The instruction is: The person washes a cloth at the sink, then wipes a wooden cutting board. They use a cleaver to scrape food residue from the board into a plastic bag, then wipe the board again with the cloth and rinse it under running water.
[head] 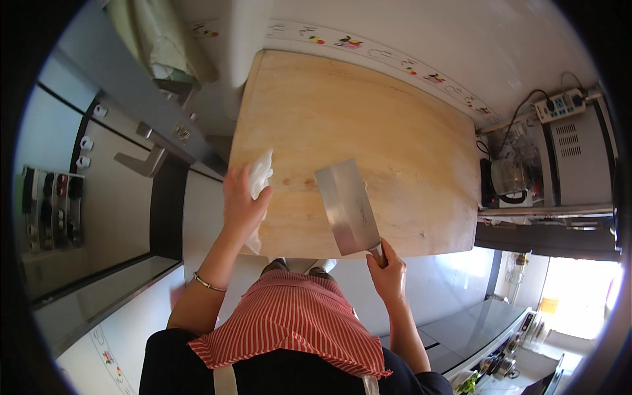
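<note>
My right hand (389, 274) grips the handle of a broad Chinese cleaver (347, 207) near the front edge of a large wooden board (355, 118). The blade points away from me, over the board, and its flat side faces up. At the board's left edge, my left hand (243, 197) holds a crumpled white cloth or tissue (260, 177). Part of that white piece hangs down below the hand, near the board's front left corner. Darker stains and small marks show on the wood around the blade.
A glass kettle (511, 177) and a power strip (560, 104) with cords are at the right, beside a white appliance (582, 148). To the left stands a door with a metal handle (143, 160). A tiled wall (419, 44) runs behind the board. Counter items (503, 365) show at lower right.
</note>
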A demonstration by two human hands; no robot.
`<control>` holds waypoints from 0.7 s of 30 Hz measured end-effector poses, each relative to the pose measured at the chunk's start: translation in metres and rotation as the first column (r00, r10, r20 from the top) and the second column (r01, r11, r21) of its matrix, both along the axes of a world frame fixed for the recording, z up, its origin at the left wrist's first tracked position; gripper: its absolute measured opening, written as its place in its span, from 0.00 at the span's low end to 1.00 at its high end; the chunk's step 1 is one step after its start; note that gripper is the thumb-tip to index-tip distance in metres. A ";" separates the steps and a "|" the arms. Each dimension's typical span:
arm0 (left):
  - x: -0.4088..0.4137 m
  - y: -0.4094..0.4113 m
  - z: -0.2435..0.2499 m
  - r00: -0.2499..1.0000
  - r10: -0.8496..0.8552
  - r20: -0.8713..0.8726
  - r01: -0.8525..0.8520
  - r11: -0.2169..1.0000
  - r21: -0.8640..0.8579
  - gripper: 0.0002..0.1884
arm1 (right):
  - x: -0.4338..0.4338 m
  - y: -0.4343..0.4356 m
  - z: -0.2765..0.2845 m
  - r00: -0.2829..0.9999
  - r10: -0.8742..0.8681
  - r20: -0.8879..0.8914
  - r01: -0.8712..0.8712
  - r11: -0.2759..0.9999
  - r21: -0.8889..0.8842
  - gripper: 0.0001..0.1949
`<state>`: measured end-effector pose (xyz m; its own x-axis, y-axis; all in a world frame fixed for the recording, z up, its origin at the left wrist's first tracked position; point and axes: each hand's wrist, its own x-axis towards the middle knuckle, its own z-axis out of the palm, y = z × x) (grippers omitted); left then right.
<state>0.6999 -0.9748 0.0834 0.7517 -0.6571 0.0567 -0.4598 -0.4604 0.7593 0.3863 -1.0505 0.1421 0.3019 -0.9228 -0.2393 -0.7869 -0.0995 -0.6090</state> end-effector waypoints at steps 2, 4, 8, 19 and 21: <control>-0.010 -0.022 0.014 0.973 -0.076 0.219 0.097 0.992 -0.086 0.23 | -0.011 0.003 0.010 0.999 -0.018 0.030 0.019 1.000 -0.025 0.22; -0.023 -0.045 0.028 0.937 -0.287 0.198 0.308 0.947 -0.089 0.22 | -0.024 0.004 0.017 1.000 0.000 0.026 0.001 0.999 -0.042 0.22; -0.070 -0.100 0.045 0.719 -0.618 -0.318 0.560 0.786 -0.262 0.12 | -0.063 0.010 0.021 0.998 0.061 -0.030 -0.063 0.995 -0.073 0.20; -0.126 -0.132 -0.007 0.820 -0.314 -0.478 0.328 0.943 -0.057 0.08 | -0.162 -0.050 -0.004 0.682 -0.595 0.424 0.440 0.798 0.411 0.10; -0.124 -0.127 -0.021 0.908 -0.318 -0.275 0.292 0.947 -0.132 0.08 | -0.190 -0.077 -0.012 0.587 -0.621 0.520 0.449 0.784 0.429 0.12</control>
<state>0.5761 -1.1021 0.0627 0.5076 -0.8591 -0.0657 -0.3224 -0.2601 0.9102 0.1959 -1.1279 0.1305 -0.0764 -0.9062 -0.4159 -0.0962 0.4218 -0.9016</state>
